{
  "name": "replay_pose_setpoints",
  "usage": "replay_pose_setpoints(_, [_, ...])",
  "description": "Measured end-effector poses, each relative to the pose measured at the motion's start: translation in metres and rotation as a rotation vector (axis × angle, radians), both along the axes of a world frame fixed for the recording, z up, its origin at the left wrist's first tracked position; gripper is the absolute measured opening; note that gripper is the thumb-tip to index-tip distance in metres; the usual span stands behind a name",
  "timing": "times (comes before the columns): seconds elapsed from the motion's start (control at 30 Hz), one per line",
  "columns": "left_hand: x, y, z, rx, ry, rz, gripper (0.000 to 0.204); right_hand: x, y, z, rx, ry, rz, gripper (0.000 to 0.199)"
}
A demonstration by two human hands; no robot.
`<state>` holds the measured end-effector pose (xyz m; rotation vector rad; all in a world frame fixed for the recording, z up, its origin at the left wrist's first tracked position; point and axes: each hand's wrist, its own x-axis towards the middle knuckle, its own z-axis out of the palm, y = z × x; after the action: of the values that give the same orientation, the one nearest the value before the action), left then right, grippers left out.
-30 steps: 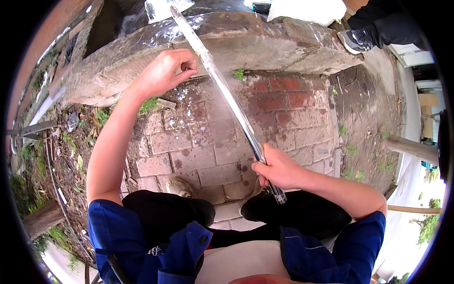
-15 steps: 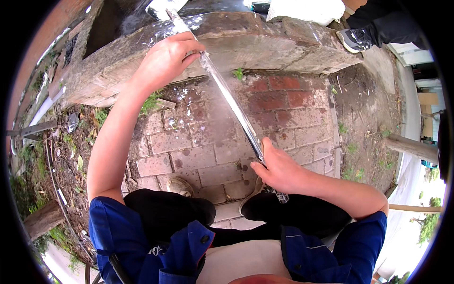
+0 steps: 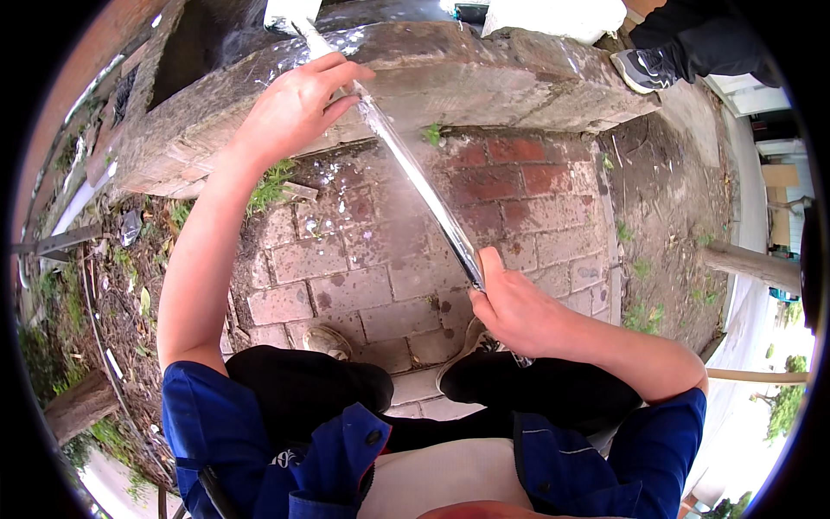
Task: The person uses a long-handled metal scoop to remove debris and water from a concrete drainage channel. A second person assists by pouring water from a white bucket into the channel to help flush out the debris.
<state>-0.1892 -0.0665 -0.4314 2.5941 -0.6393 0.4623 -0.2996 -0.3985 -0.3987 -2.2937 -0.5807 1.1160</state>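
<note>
A long shiny silver pole point(image 3: 415, 177) slants from the far left down toward my lap on the right. White smears cover its far part, and a white piece point(image 3: 292, 12) shows beside the far tip, partly cut off by the picture's edge. Near the far part, my left hand point(image 3: 294, 108) is closed loosely round the pole, fingers over it and thumb on the near side. My right hand point(image 3: 523, 307) grips the pole lower down, with the thumb along it. A short end of the pole sticks out below that hand, by my right knee.
Across the far side runs a low stone ledge point(image 3: 432, 82) spattered with white, a white bag point(image 3: 558, 17) on it. Another person's shoe point(image 3: 644, 69) rests at its right end. Below lie paving bricks point(image 3: 354, 285); wooden posts point(image 3: 752, 266) stand at the sides.
My left hand has shifted slightly left and its fingers have loosened a little. The pole has moved slightly along, with less of its near end showing below my right hand.
</note>
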Motion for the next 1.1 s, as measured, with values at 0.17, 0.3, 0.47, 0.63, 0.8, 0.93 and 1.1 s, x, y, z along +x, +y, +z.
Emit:
replay_pose_setpoints(0.17, [0.006, 0.008, 0.003, 0.089, -0.003, -0.12, 0.019, 0.001, 0.0, 0.004, -0.033, -0.072, 0.046, 0.026])
replay_pose_setpoints(0.3, [0.012, 0.015, 0.008, 0.099, 0.091, -0.141, 0.012, 0.001, -0.001, 0.002, -0.109, -0.156, 0.104, 0.029])
replay_pose_setpoints(0.47, [0.005, 0.017, -0.007, -0.03, 0.094, -0.097, 0.012, 0.002, -0.002, 0.002, -0.116, -0.181, 0.107, 0.031])
replay_pose_setpoints(0.63, [0.002, 0.026, -0.013, -0.09, 0.107, -0.023, 0.012, 0.003, -0.001, 0.004, -0.138, -0.163, 0.099, 0.031])
replay_pose_setpoints(0.8, [0.0, 0.043, -0.012, -0.062, 0.023, 0.062, 0.01, 0.003, 0.001, 0.006, -0.135, -0.175, 0.106, 0.03])
replay_pose_setpoints(0.93, [-0.006, 0.05, -0.006, -0.076, 0.225, 0.179, 0.009, 0.003, 0.0, 0.006, -0.138, -0.161, 0.092, 0.03])
replay_pose_setpoints(1.1, [-0.01, 0.051, -0.02, -0.155, 0.2, 0.241, 0.018, 0.003, 0.004, 0.007, -0.131, -0.141, 0.089, 0.031])
